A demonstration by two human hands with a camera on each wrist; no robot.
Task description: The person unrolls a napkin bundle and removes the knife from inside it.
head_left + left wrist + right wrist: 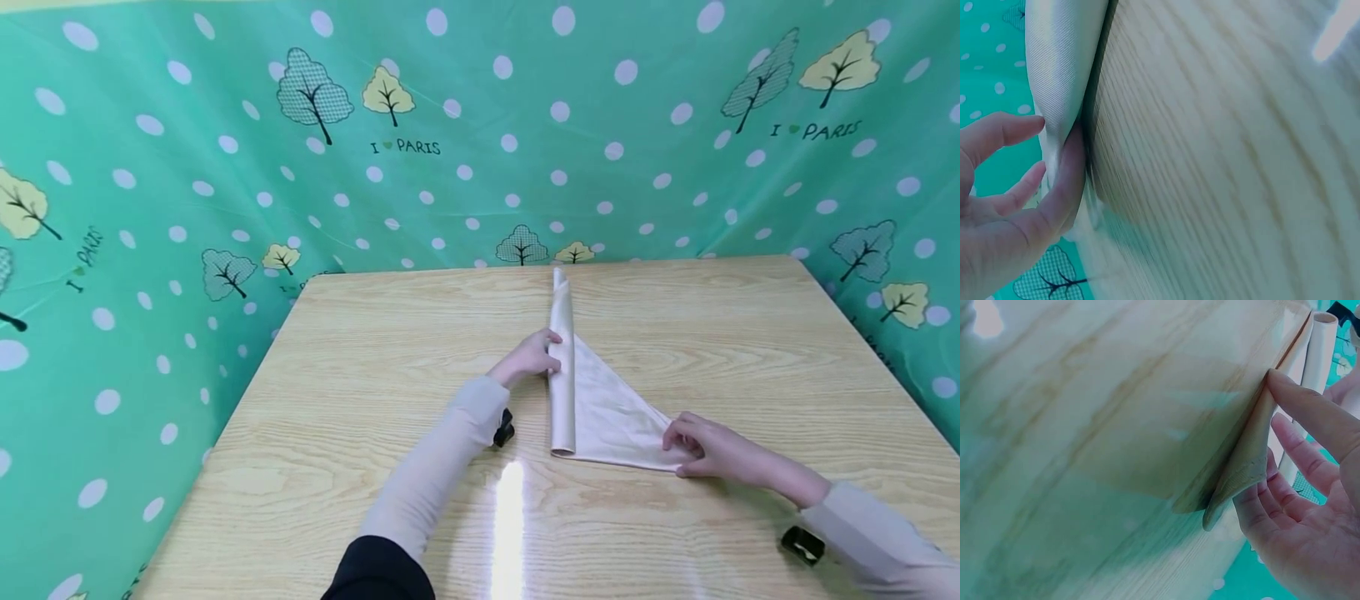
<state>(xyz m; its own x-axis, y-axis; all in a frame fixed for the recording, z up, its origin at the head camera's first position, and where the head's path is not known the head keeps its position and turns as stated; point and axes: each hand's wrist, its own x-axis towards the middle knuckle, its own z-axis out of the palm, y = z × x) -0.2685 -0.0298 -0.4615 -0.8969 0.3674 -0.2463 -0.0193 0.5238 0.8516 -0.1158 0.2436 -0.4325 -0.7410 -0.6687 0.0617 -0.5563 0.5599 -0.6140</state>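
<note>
A pale, satiny cloth (611, 417) lies on the table, its left side rolled into a long narrow tube (562, 400) that points away from me. To the right of the tube, the flat part tapers to a corner. My left hand (531, 357) grips the tube around its middle; in the left wrist view, fingers (1063, 181) lie on both sides of it. At the right corner, my right hand (716, 450) pinches the cloth. The right wrist view shows that corner (1241, 465) curling up between thumb and fingers, with the tube beyond.
The wooden table (337, 358) has a bright light streak (508, 533) near its front. A green dotted curtain (465, 192) with printed trees hangs behind and at both sides. Dark devices (802, 546) sit at both wrists.
</note>
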